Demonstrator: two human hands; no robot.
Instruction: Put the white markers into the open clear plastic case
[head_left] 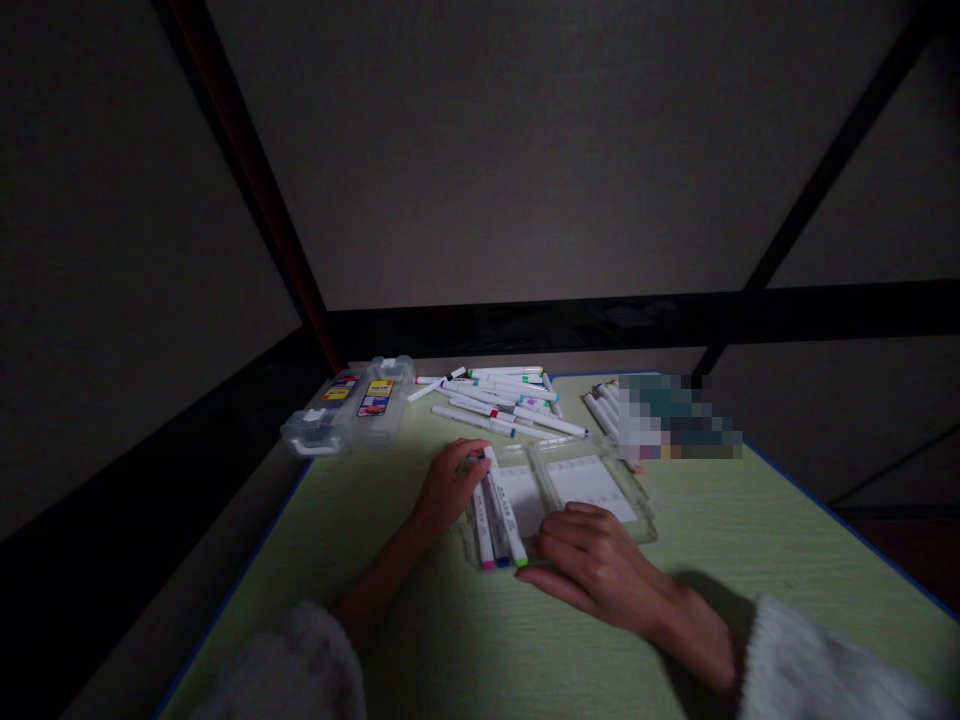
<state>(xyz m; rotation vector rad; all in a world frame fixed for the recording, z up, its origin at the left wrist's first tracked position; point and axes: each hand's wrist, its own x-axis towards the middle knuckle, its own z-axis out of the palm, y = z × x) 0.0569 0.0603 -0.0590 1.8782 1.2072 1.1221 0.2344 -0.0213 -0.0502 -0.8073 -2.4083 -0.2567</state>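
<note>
An open clear plastic marker case (592, 490) lies on the green table (450, 640) in front of me. A few white markers (499, 515) with coloured caps lie in its left half. My left hand (450, 485) rests at the case's left edge, fingers curled round the top end of those markers. My right hand (600, 565) lies palm down on the near edge of the case, fingers bent, its fingertips by the caps. A loose pile of white markers (502, 400) lies further back on the table.
A clear plastic box with coloured labels (349, 408) stands at the back left. More markers and a blurred-out patch (675, 418) are at the back right. The table has a blue rim, with a dark wall and dark frame bars behind it.
</note>
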